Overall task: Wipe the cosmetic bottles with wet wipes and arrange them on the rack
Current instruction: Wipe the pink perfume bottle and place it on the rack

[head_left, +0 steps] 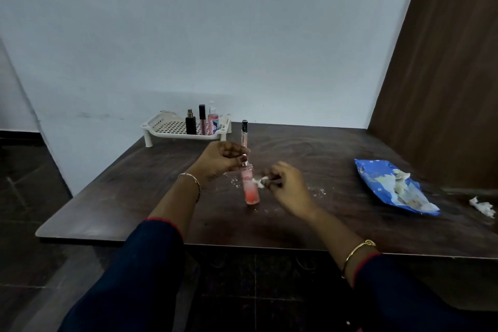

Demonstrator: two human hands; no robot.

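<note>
Left grip (pixel 219 160) pinches pink bottle (pixel 251 190) at top.

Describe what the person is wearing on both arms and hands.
Both arms wear dark blue sleeves with red cuffs: left sleeve, right sleeve. A gold chain bracelet sits at the left wrist, a thin gold bangle at the right. The left hand and right hand are ungloved; a left fingernail shows dark red polish.
</note>
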